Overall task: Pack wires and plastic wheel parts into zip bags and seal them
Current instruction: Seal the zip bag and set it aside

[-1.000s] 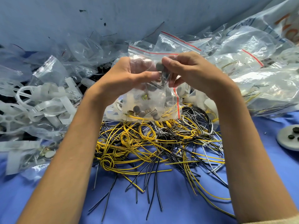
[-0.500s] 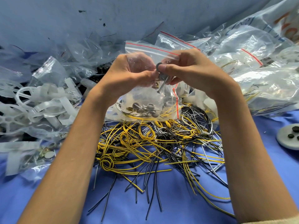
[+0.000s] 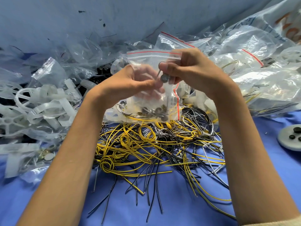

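A clear zip bag [image 3: 146, 62] with a red strip along its mouth is held up over the wire heap. My left hand [image 3: 130, 82] grips it, with its fingers showing blurred through the plastic. My right hand [image 3: 187, 69] pinches the bag's right side together with a small grey disc part [image 3: 163, 78] and a thin pin. Several disc parts and some yellow wire lie in the bag's bottom [image 3: 154, 112]. A tangle of yellow, black and white wires [image 3: 154, 144] covers the blue cloth below. White plastic wheel parts [image 3: 32, 105] are heaped at the left.
Filled and empty zip bags [image 3: 260, 79] pile up at the back and right against a blue wall. A grey disc with black buttons [image 3: 291, 137] lies at the right edge. Small brass parts [image 3: 47, 154] sit in a bag at the lower left.
The bag has risen and its mouth now stands above both hands. The parts inside have slid to the bottom. My left hand's fingers have moved behind the plastic.
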The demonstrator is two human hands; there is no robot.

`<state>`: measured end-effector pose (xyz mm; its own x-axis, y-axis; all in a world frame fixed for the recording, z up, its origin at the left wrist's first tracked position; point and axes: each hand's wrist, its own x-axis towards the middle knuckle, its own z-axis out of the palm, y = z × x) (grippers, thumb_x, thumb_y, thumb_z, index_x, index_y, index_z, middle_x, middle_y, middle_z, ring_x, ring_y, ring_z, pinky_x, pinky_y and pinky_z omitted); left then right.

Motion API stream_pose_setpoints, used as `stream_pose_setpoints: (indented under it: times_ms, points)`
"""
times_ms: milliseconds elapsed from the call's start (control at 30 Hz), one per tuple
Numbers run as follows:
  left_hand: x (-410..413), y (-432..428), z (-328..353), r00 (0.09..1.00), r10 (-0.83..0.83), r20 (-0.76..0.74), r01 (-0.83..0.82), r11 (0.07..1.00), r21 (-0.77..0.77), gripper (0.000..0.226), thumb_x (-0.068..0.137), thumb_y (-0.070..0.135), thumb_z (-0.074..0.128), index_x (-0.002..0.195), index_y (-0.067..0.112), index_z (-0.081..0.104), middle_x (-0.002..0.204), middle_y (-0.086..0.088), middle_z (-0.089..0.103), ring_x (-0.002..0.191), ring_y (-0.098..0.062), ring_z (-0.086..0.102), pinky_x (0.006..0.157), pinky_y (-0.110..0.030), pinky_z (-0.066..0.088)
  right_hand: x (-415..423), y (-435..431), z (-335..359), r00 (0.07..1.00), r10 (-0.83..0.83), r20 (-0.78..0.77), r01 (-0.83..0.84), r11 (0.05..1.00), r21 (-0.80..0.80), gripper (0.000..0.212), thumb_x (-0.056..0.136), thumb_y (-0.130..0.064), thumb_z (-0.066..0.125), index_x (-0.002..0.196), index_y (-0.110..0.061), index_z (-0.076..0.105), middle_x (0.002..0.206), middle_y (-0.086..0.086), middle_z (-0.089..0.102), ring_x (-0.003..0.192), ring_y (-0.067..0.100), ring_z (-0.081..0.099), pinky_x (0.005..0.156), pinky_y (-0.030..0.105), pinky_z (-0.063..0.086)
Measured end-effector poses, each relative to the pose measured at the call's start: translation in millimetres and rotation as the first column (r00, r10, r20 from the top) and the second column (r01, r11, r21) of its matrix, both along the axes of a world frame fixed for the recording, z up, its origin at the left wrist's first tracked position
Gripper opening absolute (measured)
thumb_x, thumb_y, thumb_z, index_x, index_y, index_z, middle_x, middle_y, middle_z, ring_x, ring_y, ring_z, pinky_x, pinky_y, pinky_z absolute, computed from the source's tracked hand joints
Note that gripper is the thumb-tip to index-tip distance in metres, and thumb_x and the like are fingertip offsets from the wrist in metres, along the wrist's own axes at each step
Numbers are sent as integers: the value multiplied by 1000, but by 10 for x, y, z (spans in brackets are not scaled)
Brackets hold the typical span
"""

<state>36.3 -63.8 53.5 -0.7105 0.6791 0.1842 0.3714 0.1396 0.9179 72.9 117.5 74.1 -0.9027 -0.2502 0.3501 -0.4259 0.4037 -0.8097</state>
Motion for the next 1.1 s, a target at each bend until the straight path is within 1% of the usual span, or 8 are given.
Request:
stream_pose_setpoints:
  times_ms: [167,333,467,633,733,800,1000,1100]
  points:
    - [-6,4,-27,993,-81,85,83,996,-20,30,71,16,69,98,10,59,95,-11,74,86,-20,71,74,-22,54,-13,-41,27,993,-116,-17,112,982,-155,29,98,-21,48,73,-15,61,47,-8,59,41,3,49,46,17,41]
    - [-22,7,-46,998,-68,9,69,997,-46,18,76,14,69,91,8,62,83,-6,74,78,-17,71,72,-27,55,-18,-23,47,972,-226,-65,204,949,-240,33,97,-24,52,65,-14,54,53,4,57,36,5,46,39,17,36]
    - [-39,7,-36,1000,2,-18,0,996,92,12,75,14,68,85,11,62,74,1,73,68,-11,69,63,-24,57,-14,24,27,984,-171,49,178,954,-243,12,94,-27,54,94,-18,46,59,-4,61,51,9,58,46,22,48]
    - [-75,6,-16,989,145,-23,-135,957,255,12,78,18,65,86,13,58,73,2,72,67,-12,69,63,-26,57,21,65,18,991,11,137,18,979,-205,46,95,-19,51,135,-15,29,77,8,65,60,17,67,56,26,52]
    - [-85,12,-9,980,200,-17,-189,948,255,3,88,18,60,89,16,60,81,4,74,74,-13,71,67,-28,58,19,33,22,995,-6,102,24,983,-181,16,100,-14,42,111,-9,52,68,-1,68,58,12,67,59,28,53]
    - [-67,27,0,979,200,-33,-188,958,214,13,87,27,58,94,17,64,86,7,74,80,-13,71,70,-30,59,24,12,30,996,-34,85,50,980,-194,22,101,-15,40,92,-10,59,62,-3,68,56,11,65,60,27,53]
    - [-33,46,31,983,185,-2,-181,961,209,24,91,28,48,100,13,66,94,6,74,91,-18,71,81,-34,57,49,9,67,995,-73,68,85,975,-203,30,101,-25,40,89,-11,63,82,10,69,78,22,65,77,41,55]
    - [-25,37,51,977,211,-8,-203,948,246,21,95,21,47,98,12,66,90,6,74,85,-19,72,74,-32,59,51,-22,81,997,-67,47,76,974,-212,34,102,-25,38,83,-11,64,82,7,67,78,16,65,70,37,55]
